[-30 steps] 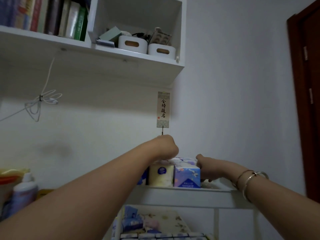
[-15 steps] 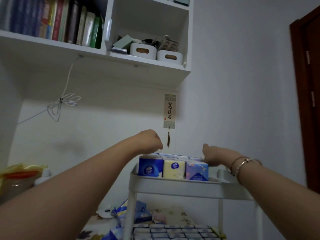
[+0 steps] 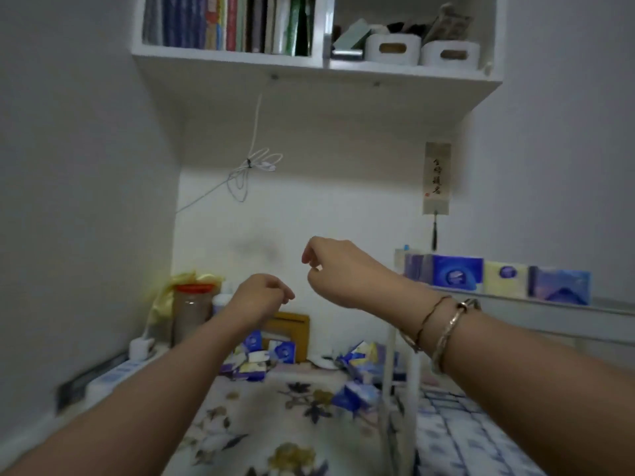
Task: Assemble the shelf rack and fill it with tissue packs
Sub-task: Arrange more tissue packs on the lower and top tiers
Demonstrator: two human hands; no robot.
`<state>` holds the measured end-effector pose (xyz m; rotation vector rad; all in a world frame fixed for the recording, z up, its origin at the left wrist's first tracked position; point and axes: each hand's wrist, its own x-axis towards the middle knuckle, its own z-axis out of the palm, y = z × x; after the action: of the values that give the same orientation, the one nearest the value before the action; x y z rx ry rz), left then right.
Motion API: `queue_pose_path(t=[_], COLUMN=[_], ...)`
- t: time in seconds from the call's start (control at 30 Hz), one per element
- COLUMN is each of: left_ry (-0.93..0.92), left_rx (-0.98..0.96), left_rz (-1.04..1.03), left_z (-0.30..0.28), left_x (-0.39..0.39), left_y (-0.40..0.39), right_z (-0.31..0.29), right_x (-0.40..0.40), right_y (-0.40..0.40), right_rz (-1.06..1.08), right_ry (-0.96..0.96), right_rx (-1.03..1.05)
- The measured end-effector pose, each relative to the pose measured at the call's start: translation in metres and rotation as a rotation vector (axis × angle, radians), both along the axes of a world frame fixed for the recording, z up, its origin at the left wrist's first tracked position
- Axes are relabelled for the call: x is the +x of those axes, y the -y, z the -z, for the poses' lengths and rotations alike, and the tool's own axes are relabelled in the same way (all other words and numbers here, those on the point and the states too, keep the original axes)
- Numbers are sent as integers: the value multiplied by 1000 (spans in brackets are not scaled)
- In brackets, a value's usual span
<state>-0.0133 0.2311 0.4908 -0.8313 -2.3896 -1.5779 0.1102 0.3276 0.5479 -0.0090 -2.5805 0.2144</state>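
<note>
The white shelf rack [image 3: 563,312] stands at the right, its top tray holding a row of blue and cream tissue packs [image 3: 457,272]. A lower tier [image 3: 453,438] is also filled with packs. Loose tissue packs [image 3: 261,355] lie in a heap on the flowered surface behind my hands. My left hand [image 3: 261,297] hovers in mid-air with fingers loosely curled, holding nothing. My right hand [image 3: 336,269], with bracelets at the wrist, is raised left of the rack, fingers curled and empty. Neither hand touches the rack.
A white wall shelf [image 3: 309,63] with books and small bins hangs overhead. A jar with an orange lid [image 3: 192,310] and a yellow bag stand at the left wall. A wooden box [image 3: 292,329] sits at the back. A scroll [image 3: 437,178] hangs on the wall.
Both hands have left the packs on the top tray and swung left, away from the rack. The view has turned left, showing the loose packs.
</note>
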Motion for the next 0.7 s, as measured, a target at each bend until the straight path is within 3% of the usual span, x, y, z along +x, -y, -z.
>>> queue_pose_path(t=[0.17,0.37,0.47,0.57,0.7], left_ry=[109,171,115,-48,35], left_rx=[-56,-186,-239,-419,-596], left_rz=[-82,-265,-357,-488,-535], left_z=[70,166,189,202,208], left_x=[-44,-103,-133,-163,-201], left_y=[47,78,78,72,60], right_z=[76,185,222,245,261], right_x=[-74,-170,-201,-228,-261], right_y=[35,20,11,4,0], right_rz=[-17,58,104,113,76], right_ry=[200,270,251,172,16], right_rx=[-98,-239,-291,-315,-327])
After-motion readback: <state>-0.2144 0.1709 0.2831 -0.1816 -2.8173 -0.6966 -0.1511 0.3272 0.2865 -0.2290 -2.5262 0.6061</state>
